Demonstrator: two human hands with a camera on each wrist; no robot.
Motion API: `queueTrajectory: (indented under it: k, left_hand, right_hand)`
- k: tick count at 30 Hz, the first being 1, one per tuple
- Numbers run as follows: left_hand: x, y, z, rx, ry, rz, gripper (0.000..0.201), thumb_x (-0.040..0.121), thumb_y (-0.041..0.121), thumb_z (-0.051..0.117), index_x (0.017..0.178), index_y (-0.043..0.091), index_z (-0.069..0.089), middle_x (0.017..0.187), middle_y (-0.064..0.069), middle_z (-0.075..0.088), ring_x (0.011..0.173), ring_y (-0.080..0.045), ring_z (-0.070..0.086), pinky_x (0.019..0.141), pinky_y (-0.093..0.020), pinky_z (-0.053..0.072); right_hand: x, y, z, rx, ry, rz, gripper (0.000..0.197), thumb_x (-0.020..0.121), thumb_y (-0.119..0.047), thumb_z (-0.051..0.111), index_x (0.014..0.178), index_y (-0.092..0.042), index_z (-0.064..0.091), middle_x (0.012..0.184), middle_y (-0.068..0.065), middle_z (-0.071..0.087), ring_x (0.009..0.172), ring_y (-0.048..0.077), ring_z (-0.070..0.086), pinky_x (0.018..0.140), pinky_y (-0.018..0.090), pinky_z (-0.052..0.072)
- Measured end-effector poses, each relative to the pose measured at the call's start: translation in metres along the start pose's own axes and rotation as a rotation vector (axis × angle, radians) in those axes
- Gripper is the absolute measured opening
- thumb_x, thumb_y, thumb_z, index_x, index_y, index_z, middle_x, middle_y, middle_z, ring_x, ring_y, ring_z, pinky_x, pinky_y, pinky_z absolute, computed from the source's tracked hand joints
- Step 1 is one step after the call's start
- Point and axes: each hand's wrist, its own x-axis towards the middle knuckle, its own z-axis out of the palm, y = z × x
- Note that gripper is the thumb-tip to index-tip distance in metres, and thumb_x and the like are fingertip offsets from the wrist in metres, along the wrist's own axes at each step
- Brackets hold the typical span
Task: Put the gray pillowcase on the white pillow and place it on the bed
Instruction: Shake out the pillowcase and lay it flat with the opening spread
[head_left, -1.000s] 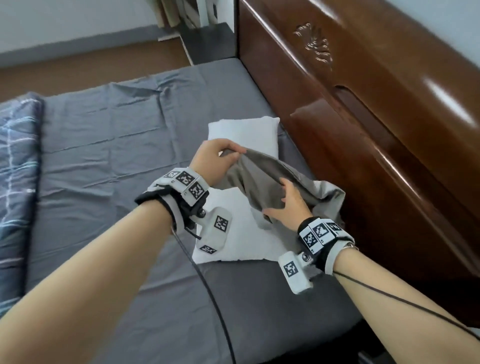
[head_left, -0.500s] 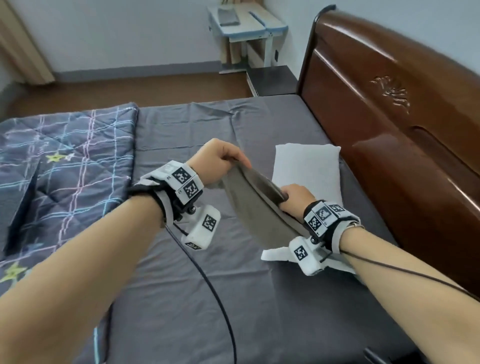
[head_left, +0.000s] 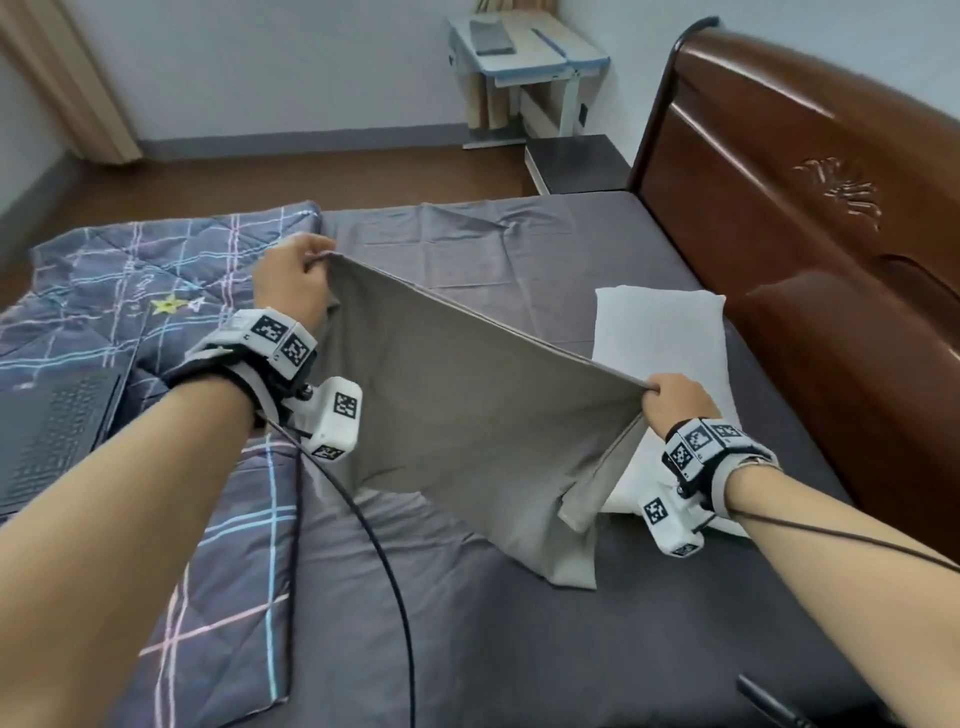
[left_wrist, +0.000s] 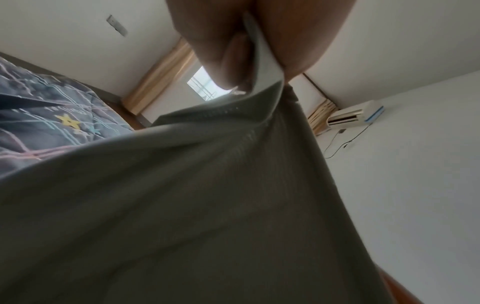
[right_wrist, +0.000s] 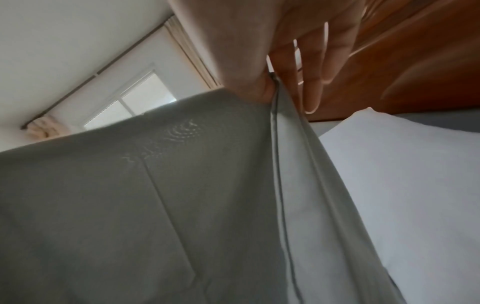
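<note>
Two hands hold the gray pillowcase (head_left: 457, 410) spread above the bed (head_left: 519, 623), its lower end drooping onto the dark sheet, with the white pillow (head_left: 665, 332) lying just to its right, close against the wooden headboard (head_left: 831, 270). Left of the pillow, beyond the laptop (head_left: 57, 431) resting on the plaid quilt (head_left: 182, 270), the left hand (head_left: 293, 280) is raised and clenched around one top corner of the fabric; its wrist view shows the hem (left_wrist: 262, 55) pinched between thumb and fingers. Nearer the pillow, the right hand (head_left: 675, 397) sits lower and pinches the opposite corner between thumb and forefinger, its other fingers (right_wrist: 315, 82) extended; the seam (right_wrist: 279, 144) runs down from that pinch. The step appears to be straightening the case and finding its mouth. Done well, it likely means keeping the top edge taut, levelling the two hands, and working out which edge is open; a loose flap shows on the side nearest the pillow, though the pictures do not settle whether that is the opening. That side should then be turned toward the pillow's near end.
</note>
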Motion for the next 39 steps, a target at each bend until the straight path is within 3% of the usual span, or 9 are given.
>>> queueTrajectory:
  k: [2,7,11,16,20,24,30,36,39]
  left_hand:
    - [0.002,-0.011,0.001,0.106,-0.024,-0.003,0.029,0.091,0.006,0.044,0.109,0.000,0.066,0.112,-0.026,0.066,0.107,-0.038,0.059,0.086,-0.035,0.043]
    - [0.014,-0.043,0.015,0.242,-0.110,-0.098,0.030,0.095,0.015,0.044,0.094,-0.006,0.065,0.104,-0.032,0.064,0.100,-0.044,0.058,0.082,-0.040,0.042]
    - [0.034,-0.061,0.035,0.196,-0.149,-0.199,0.032,0.095,0.018,0.044,0.098,-0.006,0.066,0.102,-0.032,0.066,0.098,-0.045,0.060,0.083,-0.043,0.045]
    - [0.062,-0.065,0.058,0.172,-0.118,-0.297,0.037,0.098,0.023,0.041,0.109,-0.005,0.063,0.112,-0.031,0.063,0.105,-0.045,0.058,0.089,-0.044,0.044]
    - [0.090,-0.058,0.075,0.174,-0.049,-0.326,0.036,0.098,0.017,0.040,0.116,-0.005,0.061,0.119,-0.033,0.060,0.111,-0.046,0.055,0.093,-0.045,0.042]
    - [0.120,-0.049,0.087,0.118,-0.012,-0.446,0.042,0.100,0.022,0.033,0.123,-0.008,0.054,0.129,-0.033,0.053,0.119,-0.047,0.049,0.100,-0.044,0.037]
    - [0.095,-0.042,0.141,0.196,-0.298,-0.518,0.056,0.077,0.025,0.058,0.131,0.011,0.048,0.136,-0.025,0.046,0.126,-0.038,0.046,0.110,-0.042,0.036]
    - [0.009,0.021,0.184,-0.133,-1.091,-0.247,0.019,0.082,0.041,0.064,0.085,0.023,0.061,0.093,0.000,0.065,0.087,-0.014,0.060,0.077,-0.024,0.046]
    - [-0.022,0.033,0.182,-0.347,-1.192,-0.248,0.017,0.083,0.024,0.069,0.094,0.026,0.057,0.085,0.012,0.068,0.077,0.001,0.062,0.070,-0.014,0.049]
  right_hand:
    - [0.007,-0.001,0.010,0.152,0.005,0.016,0.030,0.086,-0.001,0.040,0.097,-0.008,0.068,0.112,0.022,0.066,0.100,0.040,0.057,0.078,0.032,0.042]
    - [0.037,-0.011,0.023,0.677,-0.007,0.156,0.041,0.086,0.007,0.035,0.109,-0.001,0.068,0.121,0.021,0.064,0.114,0.034,0.057,0.100,0.036,0.042]
    - [0.065,-0.022,0.017,0.884,0.000,0.156,0.025,0.080,-0.038,0.056,0.076,-0.014,0.060,0.088,0.011,0.061,0.085,0.020,0.054,0.080,0.033,0.044]
    - [0.088,-0.024,-0.013,0.322,-0.253,-0.163,0.032,0.068,-0.004,0.080,0.087,-0.013,0.056,0.087,0.007,0.062,0.080,0.023,0.057,0.063,0.026,0.040]
    - [0.113,0.005,-0.010,0.007,-0.130,-0.014,0.024,0.075,0.006,0.056,0.064,-0.015,0.059,0.102,0.026,0.066,0.099,0.040,0.059,0.073,0.027,0.038]
    - [0.127,0.019,-0.015,0.135,0.007,0.172,0.021,0.087,-0.003,0.050,0.093,0.005,0.068,0.105,0.031,0.065,0.101,0.047,0.058,0.080,0.037,0.045]
    - [0.123,-0.025,0.009,0.545,-0.184,0.085,0.029,0.090,-0.022,0.058,0.087,0.005,0.068,0.082,0.019,0.062,0.082,0.025,0.057,0.070,0.034,0.041]
    - [0.094,-0.106,0.030,0.634,-0.531,-0.153,0.020,0.090,-0.015,0.055,0.093,-0.002,0.070,0.087,0.010,0.062,0.086,0.019,0.056,0.079,0.033,0.044]
    - [0.077,-0.128,0.032,0.780,-0.629,-0.189,0.025,0.095,-0.013,0.048,0.109,-0.002,0.066,0.101,0.013,0.067,0.095,0.021,0.062,0.091,0.039,0.050]
